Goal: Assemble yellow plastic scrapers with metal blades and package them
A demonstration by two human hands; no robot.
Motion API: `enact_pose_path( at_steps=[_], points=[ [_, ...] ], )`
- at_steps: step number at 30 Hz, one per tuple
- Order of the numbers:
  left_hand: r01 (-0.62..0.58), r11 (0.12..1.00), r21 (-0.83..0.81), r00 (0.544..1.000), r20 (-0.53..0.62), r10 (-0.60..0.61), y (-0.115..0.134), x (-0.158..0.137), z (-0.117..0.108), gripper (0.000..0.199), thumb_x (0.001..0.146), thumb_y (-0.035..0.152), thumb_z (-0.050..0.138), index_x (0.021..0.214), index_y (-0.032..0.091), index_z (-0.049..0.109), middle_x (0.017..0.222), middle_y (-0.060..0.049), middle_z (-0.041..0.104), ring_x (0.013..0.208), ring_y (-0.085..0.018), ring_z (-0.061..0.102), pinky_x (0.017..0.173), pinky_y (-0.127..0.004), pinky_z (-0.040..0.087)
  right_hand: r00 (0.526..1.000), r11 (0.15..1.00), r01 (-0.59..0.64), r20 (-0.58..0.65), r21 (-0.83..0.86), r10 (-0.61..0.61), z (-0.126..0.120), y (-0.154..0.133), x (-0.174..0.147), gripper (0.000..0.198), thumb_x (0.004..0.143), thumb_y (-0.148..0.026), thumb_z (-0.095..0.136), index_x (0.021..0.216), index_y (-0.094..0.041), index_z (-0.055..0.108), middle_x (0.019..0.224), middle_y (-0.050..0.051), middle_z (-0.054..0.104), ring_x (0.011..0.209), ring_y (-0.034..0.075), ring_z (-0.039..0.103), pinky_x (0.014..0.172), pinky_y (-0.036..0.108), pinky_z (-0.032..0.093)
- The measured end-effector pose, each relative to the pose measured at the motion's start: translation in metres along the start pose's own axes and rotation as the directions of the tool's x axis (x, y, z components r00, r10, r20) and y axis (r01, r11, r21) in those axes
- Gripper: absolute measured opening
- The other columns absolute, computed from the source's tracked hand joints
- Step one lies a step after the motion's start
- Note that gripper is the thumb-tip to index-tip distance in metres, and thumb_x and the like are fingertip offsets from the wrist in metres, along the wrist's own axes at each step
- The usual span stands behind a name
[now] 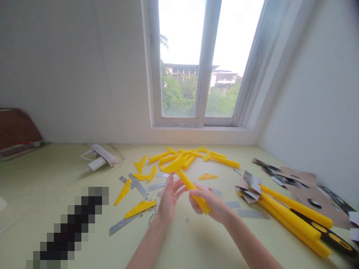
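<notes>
My right hand (203,201) is closed around a yellow plastic scraper handle (188,183), which slants up and away to the left. My left hand (169,194) is at its far end, thumb and fingers partly curled round it, against a wide yellow head (174,164). Whether that head belongs to the held handle or to the pile behind is hard to tell. Left of my hands, a yellow wedge-shaped piece (140,209) rests across a flat metal blade (123,225). Small metal nuts (153,215) are scattered beside my left wrist.
Several yellow handles (226,161) are heaped below the window. More metal blades (137,185) and a yellow piece (208,176) lie about. On the right are finished-looking yellow scrapers (294,216) and cardboard packaging (300,177). A power strip (103,155) stands at the back left.
</notes>
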State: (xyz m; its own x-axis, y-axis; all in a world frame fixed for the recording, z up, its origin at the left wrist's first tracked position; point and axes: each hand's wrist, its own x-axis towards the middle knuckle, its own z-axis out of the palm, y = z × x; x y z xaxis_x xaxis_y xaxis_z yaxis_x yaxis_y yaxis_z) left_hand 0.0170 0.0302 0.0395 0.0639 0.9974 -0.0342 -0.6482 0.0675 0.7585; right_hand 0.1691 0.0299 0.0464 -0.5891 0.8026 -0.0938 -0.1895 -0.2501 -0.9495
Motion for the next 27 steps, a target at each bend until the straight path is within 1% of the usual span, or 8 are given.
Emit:
enact_pose_path(
  at_steps=[5, 8, 11, 14, 17, 21, 24, 27],
  points=[
    [0.048, 0.998, -0.034, 0.995, -0.089, -0.051, 0.001, 0.000, -0.004, 0.028, 0.079, 0.036, 0.051, 0.100, 0.016, 0.054, 0.084, -0.007, 0.070, 0.065, -0.015, 0.064, 0.063, -0.028, 0.050, 0.965, 0.978, -0.137, 0.199, -0.157, 0.168, 0.013, 0.010, -0.004, 0.029, 0.081, -0.042, 0.048, 0.096, -0.017, 0.056, 0.061, 0.000, 0.058, 0.050, 0.011, 0.054, 0.047, 0.022, 0.041],
    [0.047, 0.997, -0.067, 0.965, -0.253, -0.062, 0.002, 0.003, -0.007, 0.016, 0.079, 0.030, 0.050, 0.079, 0.014, 0.052, 0.055, 0.000, 0.061, 0.039, -0.006, 0.049, 0.042, -0.017, 0.039, 0.992, 0.964, -0.016, 0.116, -0.267, 0.049, 0.016, 0.006, -0.005, 0.027, 0.081, -0.038, 0.049, 0.089, -0.016, 0.062, 0.079, 0.005, 0.062, 0.073, 0.015, 0.059, 0.066, 0.028, 0.046],
    [0.052, 0.993, -0.103, 0.946, -0.314, -0.082, 0.006, 0.009, -0.013, 0.020, 0.083, 0.023, 0.041, 0.066, 0.015, 0.045, 0.044, 0.005, 0.049, 0.030, -0.001, 0.035, 0.032, -0.012, 0.026, 0.990, 0.924, 0.081, -0.074, -0.375, -0.117, 0.009, 0.006, 0.001, 0.027, 0.081, -0.036, 0.047, 0.092, -0.015, 0.062, 0.077, 0.005, 0.063, 0.076, 0.016, 0.059, 0.070, 0.029, 0.047],
    [0.122, 0.985, -0.118, 0.940, -0.306, -0.153, 0.009, 0.014, -0.018, 0.019, 0.084, 0.015, 0.036, 0.066, 0.015, 0.043, 0.046, 0.005, 0.047, 0.028, 0.000, 0.032, 0.030, -0.011, 0.022, 0.928, 0.718, 0.043, -0.238, -0.695, -0.286, -0.005, 0.011, 0.011, 0.023, 0.081, -0.027, 0.043, 0.089, -0.015, 0.061, 0.079, 0.005, 0.063, 0.075, 0.017, 0.059, 0.068, 0.029, 0.047],
    [0.234, 0.966, -0.113, 0.933, -0.255, -0.255, 0.003, 0.014, -0.018, 0.017, 0.082, 0.013, 0.039, 0.065, 0.015, 0.043, 0.046, 0.005, 0.045, 0.028, -0.001, 0.032, 0.030, -0.011, 0.022, 0.867, 0.469, -0.037, -0.262, -0.883, -0.424, -0.014, 0.017, 0.023, 0.021, 0.077, -0.017, 0.044, 0.086, -0.015, 0.063, 0.087, 0.008, 0.063, 0.082, 0.019, 0.058, 0.076, 0.032, 0.044],
    [0.272, 0.957, -0.101, 0.945, -0.160, -0.285, -0.007, 0.006, -0.010, 0.010, 0.079, 0.015, 0.045, 0.069, 0.014, 0.046, 0.049, 0.004, 0.048, 0.030, -0.002, 0.035, 0.031, -0.011, 0.023, 0.853, 0.352, -0.018, -0.198, -0.936, -0.482, -0.017, 0.018, 0.052, 0.029, 0.074, -0.007, 0.046, 0.096, -0.014, 0.064, 0.099, 0.010, 0.059, 0.098, 0.021, 0.051, 0.089, 0.033, 0.036],
    [0.256, 0.961, -0.109, 0.959, -0.097, -0.266, -0.008, 0.002, -0.006, 0.010, 0.078, 0.016, 0.046, 0.069, 0.013, 0.047, 0.051, 0.003, 0.049, 0.030, -0.001, 0.034, 0.031, -0.012, 0.023, 0.874, 0.286, 0.026, -0.117, -0.958, -0.471, -0.018, 0.016, 0.078, 0.035, 0.070, -0.007, 0.054, 0.102, -0.018, 0.064, 0.098, 0.007, 0.059, 0.094, 0.018, 0.052, 0.083, 0.026, 0.038],
    [0.218, 0.968, -0.123, 0.970, -0.085, -0.229, -0.007, 0.001, -0.004, 0.012, 0.078, 0.019, 0.045, 0.068, 0.014, 0.046, 0.050, 0.004, 0.049, 0.030, -0.002, 0.033, 0.032, -0.013, 0.023, 0.876, 0.233, 0.008, -0.105, -0.972, -0.470, -0.015, 0.019, 0.096, 0.025, 0.075, -0.017, 0.056, 0.097, -0.022, 0.066, 0.086, 0.004, 0.058, 0.084, 0.017, 0.052, 0.075, 0.025, 0.039]
  ],
)
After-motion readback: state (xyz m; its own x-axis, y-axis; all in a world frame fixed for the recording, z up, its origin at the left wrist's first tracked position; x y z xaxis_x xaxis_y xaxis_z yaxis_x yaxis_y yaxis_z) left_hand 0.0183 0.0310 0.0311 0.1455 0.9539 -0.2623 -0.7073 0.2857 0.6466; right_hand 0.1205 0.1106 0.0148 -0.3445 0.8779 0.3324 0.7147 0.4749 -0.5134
